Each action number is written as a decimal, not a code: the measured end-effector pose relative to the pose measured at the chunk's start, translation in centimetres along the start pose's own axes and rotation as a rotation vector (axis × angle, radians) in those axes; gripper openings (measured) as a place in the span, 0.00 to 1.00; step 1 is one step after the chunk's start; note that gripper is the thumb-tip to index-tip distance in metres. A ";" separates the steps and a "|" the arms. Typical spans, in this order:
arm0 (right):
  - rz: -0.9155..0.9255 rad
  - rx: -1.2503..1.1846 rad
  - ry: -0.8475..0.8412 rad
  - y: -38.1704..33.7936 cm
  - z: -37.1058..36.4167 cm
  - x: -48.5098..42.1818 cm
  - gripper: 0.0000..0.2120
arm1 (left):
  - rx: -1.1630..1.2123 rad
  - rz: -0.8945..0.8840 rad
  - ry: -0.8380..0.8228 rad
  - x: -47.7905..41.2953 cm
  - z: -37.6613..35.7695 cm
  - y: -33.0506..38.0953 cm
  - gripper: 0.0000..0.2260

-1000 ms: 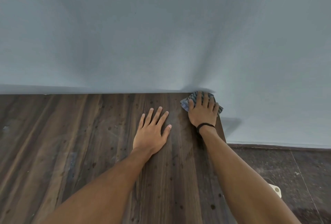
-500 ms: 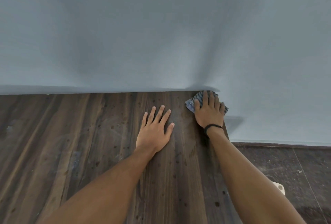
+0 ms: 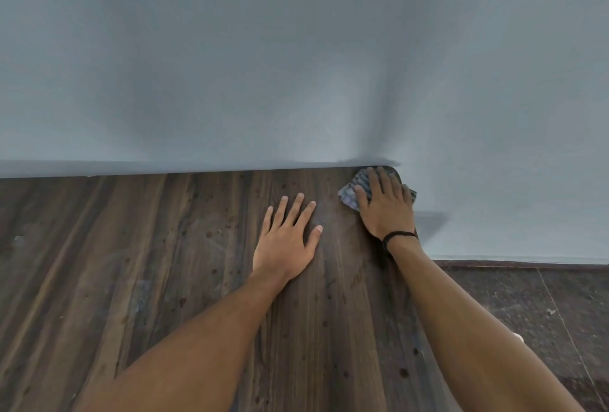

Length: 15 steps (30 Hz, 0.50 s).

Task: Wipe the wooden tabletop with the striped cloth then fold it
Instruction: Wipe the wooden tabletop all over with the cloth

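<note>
Head view
- Counter: the dark wood-grain counter (image 3: pixel 131 263) fills the lower part of the view from 9 o'clock round to 5 o'clock. It is dotted with small dark spots, and its far edge meets the wall.
- Cloth: the striped cloth (image 3: pixel 353 192) lies bunched on the counter's rounded far right corner, at about 2 o'clock from the left hand.
- Right hand: the right hand (image 3: pixel 384 207) lies flat on top of the cloth, fingers straight and pointing to 11 o'clock, pressing it onto the wood. Cloth shows past the fingers at 9 o'clock, and a little shows at 3 o'clock by the counter's edge.
- Left hand: the left hand (image 3: pixel 286 240) rests palm down on bare wood with straight fingers spread toward 1 o'clock. It holds nothing and lies near the cloth without touching it.
- Wristband: a dark band (image 3: pixel 397 235) circles the right wrist.
- Wall: a pale blue-grey wall (image 3: pixel 263 65) fills the upper half.
- Floor: the dark speckled floor (image 3: pixel 527 306) shows at 4 o'clock, beside the counter's right edge.
</note>
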State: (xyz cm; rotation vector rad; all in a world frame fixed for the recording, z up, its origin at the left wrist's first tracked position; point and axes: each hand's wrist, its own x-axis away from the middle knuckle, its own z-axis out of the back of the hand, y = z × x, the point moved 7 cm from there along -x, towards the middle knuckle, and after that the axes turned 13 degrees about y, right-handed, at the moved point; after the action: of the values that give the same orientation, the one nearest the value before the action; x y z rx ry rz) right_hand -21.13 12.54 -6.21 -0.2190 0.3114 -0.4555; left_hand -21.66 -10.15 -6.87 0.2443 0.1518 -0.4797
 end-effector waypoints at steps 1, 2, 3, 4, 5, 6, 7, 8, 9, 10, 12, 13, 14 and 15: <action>-0.078 0.005 0.023 0.6 0.2 -0.3 0.30 | -0.002 0.002 0.002 -0.1 0.0 -0.1 0.28; -0.160 0.012 0.031 0.7 0.2 -0.5 0.30 | -0.005 0.002 -0.001 -0.2 0.0 -0.2 0.28; -0.197 0.026 0.025 0.2 -0.1 -0.3 0.30 | -0.006 0.001 -0.005 -0.2 0.0 -0.3 0.28; -0.169 0.040 0.015 -0.6 -0.3 0.0 0.30 | -0.004 -0.001 -0.007 -0.1 -0.1 -0.3 0.28; -0.101 0.044 0.014 -1.2 -0.4 0.6 0.31 | 0.000 -0.002 -0.007 0.0 -0.1 -0.2 0.28; -0.036 0.038 0.017 -1.5 -0.3 1.3 0.31 | 0.003 -0.001 -0.005 0.1 -0.1 -0.1 0.28; -0.007 0.037 0.012 -1.4 -0.1 1.8 0.30 | 0.004 0.001 -0.004 0.0 -0.1 0.0 0.28; -0.028 0.036 0.000 -1.0 0.0 1.9 0.30 | 0.003 0.003 -0.004 0.0 -0.1 0.0 0.28; -0.081 0.027 -0.008 -0.9 0.1 1.8 0.30 | 0.000 0.004 -0.005 -0.1 -0.1 -0.1 0.28; -0.135 0.011 -0.022 -1.1 0.0 1.7 0.30 | -0.003 0.002 -0.005 -0.1 -0.1 -0.2 0.28; -0.077 0.014 -0.049 -2.4 -0.4 2.4 0.30 | 0.001 -0.004 0.001 -0.1 -0.2 -0.2 0.28; 0.007 0.010 -0.051 -2.9 -0.4 3.1 0.30 | 0.008 -0.005 0.005 0.0 -0.2 -0.1 0.28; 0.066 0.005 -0.045 -2.8 -0.3 3.7 0.30 | 0.013 -0.005 0.006 0.1 -0.3 0.0 0.28; 0.049 0.002 -0.027 -2.1 0.0 4.1 0.29 | 0.016 -0.002 0.004 0.1 -0.3 -0.1 0.28</action>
State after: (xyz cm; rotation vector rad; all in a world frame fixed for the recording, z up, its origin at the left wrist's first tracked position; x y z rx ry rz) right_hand -18.49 8.83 -6.59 -0.2145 0.2894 -0.4041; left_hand -21.67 -10.16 -7.14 0.2608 0.1523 -0.4829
